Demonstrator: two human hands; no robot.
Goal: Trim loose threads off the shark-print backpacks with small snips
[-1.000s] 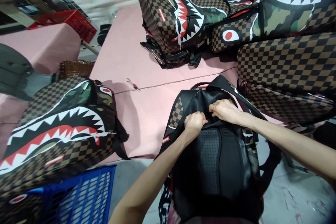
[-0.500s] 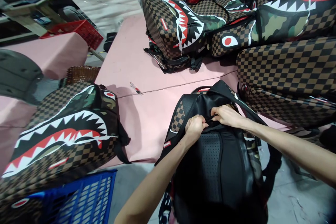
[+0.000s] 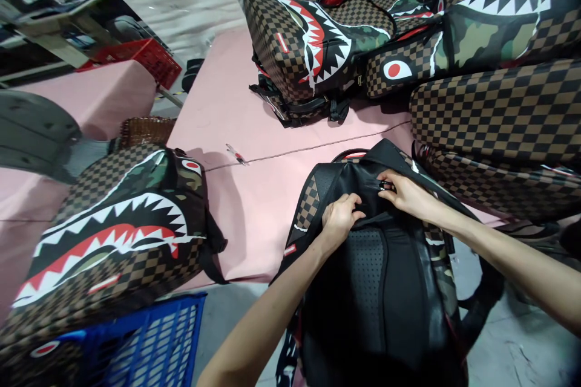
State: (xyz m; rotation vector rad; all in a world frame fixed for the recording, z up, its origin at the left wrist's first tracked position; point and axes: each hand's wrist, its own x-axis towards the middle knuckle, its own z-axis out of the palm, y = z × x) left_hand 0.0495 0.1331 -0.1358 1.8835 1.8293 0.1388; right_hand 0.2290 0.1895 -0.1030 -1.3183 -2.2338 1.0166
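A black-backed backpack (image 3: 403, 290) stands in front of me at the table edge, its padded back panel facing me and checkered patches at its sides. My left hand (image 3: 340, 216) has curled fingers on the black material near the top of the panel; thumb and forefinger show a small gap, and the other fingers grip a fold. To its right, my right hand (image 3: 402, 193) pinches a small dark, shiny piece (image 3: 385, 185) against the upper panel. What kind of piece it is stays unclear. A shoulder strap (image 3: 483, 302) hangs down at the right.
Shark-mouth backpacks lie around: one at left (image 3: 122, 224), one at the back (image 3: 313, 42), and a checkered one (image 3: 499, 109) at right. A red-and-white pen-like item (image 3: 235, 154) rests on the pink table (image 3: 213, 91). Below left is a blue crate (image 3: 181, 338).
My right hand has moved a little up and right, away from my left hand, with the small dark piece. My left thumb and forefinger have spread slightly. The strap at right has swung outward.
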